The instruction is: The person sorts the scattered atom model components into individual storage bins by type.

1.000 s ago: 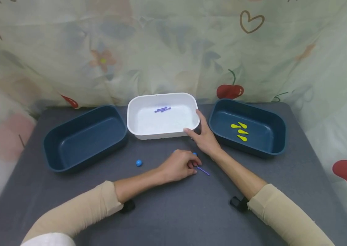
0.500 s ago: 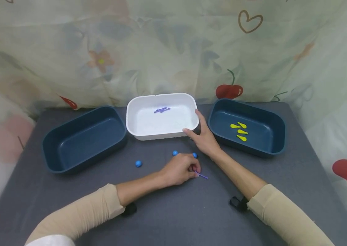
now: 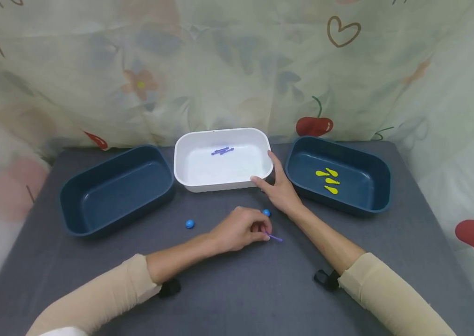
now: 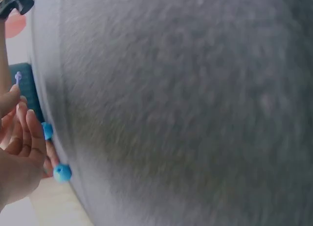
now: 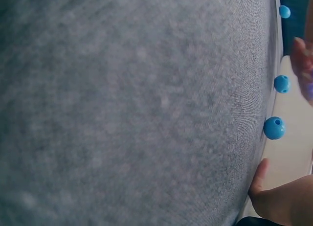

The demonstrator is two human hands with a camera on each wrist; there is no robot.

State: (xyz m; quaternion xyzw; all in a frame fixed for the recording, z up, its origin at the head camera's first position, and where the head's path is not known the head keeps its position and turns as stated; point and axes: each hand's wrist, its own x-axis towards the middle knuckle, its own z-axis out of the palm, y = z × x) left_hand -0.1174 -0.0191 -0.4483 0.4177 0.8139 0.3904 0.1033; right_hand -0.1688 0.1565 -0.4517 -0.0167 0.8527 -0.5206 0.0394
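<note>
My left hand (image 3: 239, 228) pinches one end of a thin purple stick (image 3: 276, 238) with knobbed ends, low over the table. In the left wrist view the stick's tip (image 4: 18, 77) pokes up past the thumb. My right hand (image 3: 282, 192) holds the near right corner of a white tray (image 3: 201, 169), thumb at the front rim and fingers along the right side. Several similar purple sticks (image 3: 222, 150) lie inside that tray. Blue beads stand in a row in the right wrist view, the nearest bead (image 5: 274, 128) showing its hole; my left hand hides one in the head view.
An empty dark blue bin (image 3: 115, 186) stands left of the tray. The dark blue bin (image 3: 363, 168) on the right holds several yellow drop-shaped pieces (image 3: 331, 181). One blue bead (image 3: 190, 224) lies left of my left hand, another (image 3: 266, 213) below my right. A printed curtain hangs behind.
My left fingers have closed on the purple stick's end and drawn it slightly toward me and left. The middle bead, seen half a second ago, is now behind that hand. My right hand stays put.
</note>
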